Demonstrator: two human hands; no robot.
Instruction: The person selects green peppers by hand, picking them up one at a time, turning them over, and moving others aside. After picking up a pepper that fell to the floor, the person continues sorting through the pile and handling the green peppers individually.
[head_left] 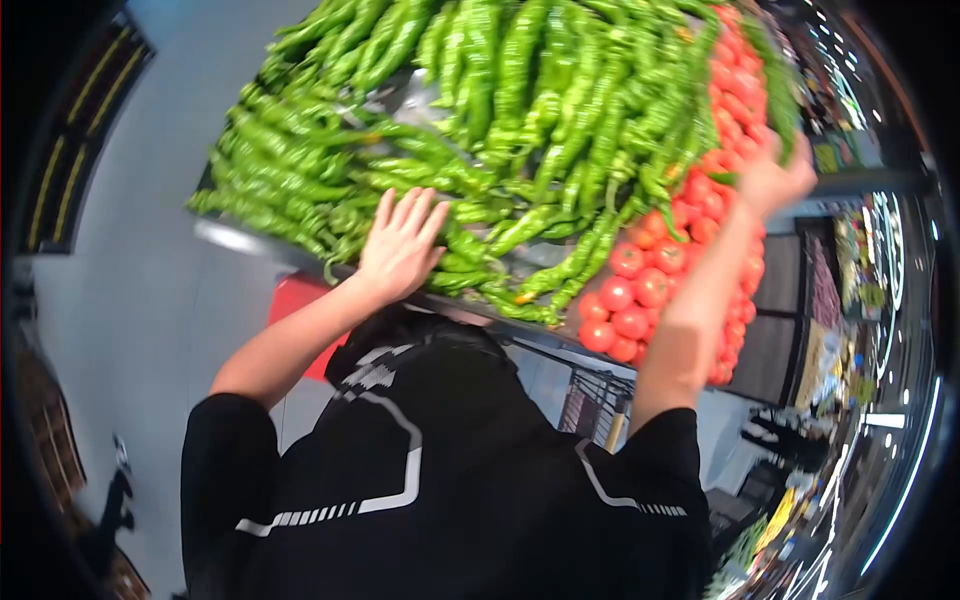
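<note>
My left hand (403, 243) lies palm down, fingers spread, on the long green peppers (290, 165) near the front edge of the display. Over the far part of the red tomatoes (650, 287), on the right, my right hand (775, 178) is raised, blurred, with its fingers bent round a green pepper (775, 75) that points away from me. Several rows of peppers fill the middle and left of the stand. The tomatoes form a strip along its right side, and a few peppers overlap them.
The display's metal front edge (240, 238) runs close to my body. Below it are a red object (300, 310) on the left and a shopping cart (590, 400) on the right. Dark crates (775, 345) stand beyond the tomatoes. A person (785, 437) is at the lower right.
</note>
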